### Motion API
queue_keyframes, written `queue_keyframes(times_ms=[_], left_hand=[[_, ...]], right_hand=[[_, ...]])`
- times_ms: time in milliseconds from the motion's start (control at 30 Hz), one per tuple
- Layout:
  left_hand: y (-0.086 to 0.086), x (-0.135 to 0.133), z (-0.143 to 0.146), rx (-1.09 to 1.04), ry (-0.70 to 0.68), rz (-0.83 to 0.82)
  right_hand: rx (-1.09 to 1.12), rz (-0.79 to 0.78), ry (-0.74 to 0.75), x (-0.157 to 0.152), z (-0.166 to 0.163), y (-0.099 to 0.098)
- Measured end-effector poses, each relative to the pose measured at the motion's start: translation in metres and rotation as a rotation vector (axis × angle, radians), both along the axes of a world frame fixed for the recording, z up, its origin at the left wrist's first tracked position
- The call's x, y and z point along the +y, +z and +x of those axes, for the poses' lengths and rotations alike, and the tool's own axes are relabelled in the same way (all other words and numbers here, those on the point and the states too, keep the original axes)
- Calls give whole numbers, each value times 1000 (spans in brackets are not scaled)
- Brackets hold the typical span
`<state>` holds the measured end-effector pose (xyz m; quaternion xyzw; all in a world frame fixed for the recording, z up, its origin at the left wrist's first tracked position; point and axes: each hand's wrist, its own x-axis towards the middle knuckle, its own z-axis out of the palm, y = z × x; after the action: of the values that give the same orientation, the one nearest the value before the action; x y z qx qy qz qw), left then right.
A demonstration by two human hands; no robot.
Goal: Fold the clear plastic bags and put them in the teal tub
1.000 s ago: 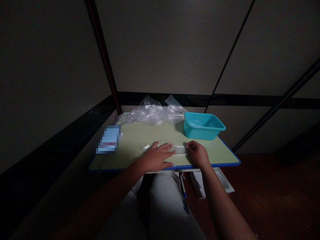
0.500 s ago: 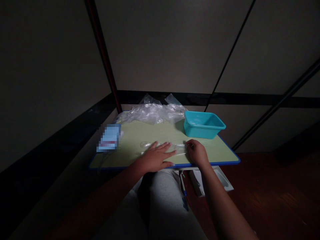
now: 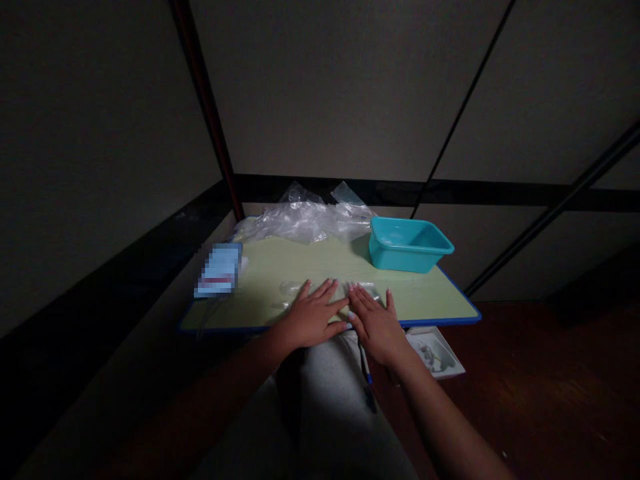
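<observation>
Lying along worktop's point(image 3: 440, 303) near edge: clear plastic film point(image 3: 291, 289), long axis left–right, opening end unclear | left hand point(image 3: 317, 313), right hand point(image 3: 375, 323) flat over it, fingers spread, gripping nothing | likely light, limp, slippery, easily creased; best pinched at either short end

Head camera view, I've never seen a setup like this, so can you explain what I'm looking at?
No machine here: you see a person's bare left hand and right hand, from a camera worn on that person's head, looking forward and down. Both hands lie palm-down over thin clear plastic on a table; neither seems to grip anything. Toward the back sits a crumpled plastic heap, with a turquoise tub to its right. At the table's left side is a pale-blue item, too pixelated to identify.
</observation>
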<state>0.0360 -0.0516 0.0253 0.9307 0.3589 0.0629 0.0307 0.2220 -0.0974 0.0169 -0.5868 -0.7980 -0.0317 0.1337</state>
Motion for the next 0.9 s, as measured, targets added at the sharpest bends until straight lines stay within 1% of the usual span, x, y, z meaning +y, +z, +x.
queue_keyframes(times_ms=[67,167,233,333,400,467,533,633,767,900], left_hand=[[-1,-1,0,-8,10,-7],[-3,0,-1,-10,27,-7],[-5,0,-2,-9,36,3],[-7,0,-2,-9,41,17],[-7,-1,-1,-9,42,24],[-6,-1,-1,-5,44,27],[-5,-1,-1,-1,48,23],[-4,-2,-2,0,54,7],[-3,-6,-8,-10,77,-3],[-2,-11,-28,4,130,10]], right_hand=[[-13,-43,-35,-5,3,-5],[-18,-57,-124,-11,13,-9],[-16,-62,-167,-13,17,-6],[-2,-42,-220,-9,13,5],[11,-7,-224,0,6,12],[8,6,-185,13,0,15],[-18,-35,-158,26,-4,13],[-64,-144,-174,40,-3,5],[-122,-205,-199,45,1,-1],[-160,-237,-223,45,1,1]])
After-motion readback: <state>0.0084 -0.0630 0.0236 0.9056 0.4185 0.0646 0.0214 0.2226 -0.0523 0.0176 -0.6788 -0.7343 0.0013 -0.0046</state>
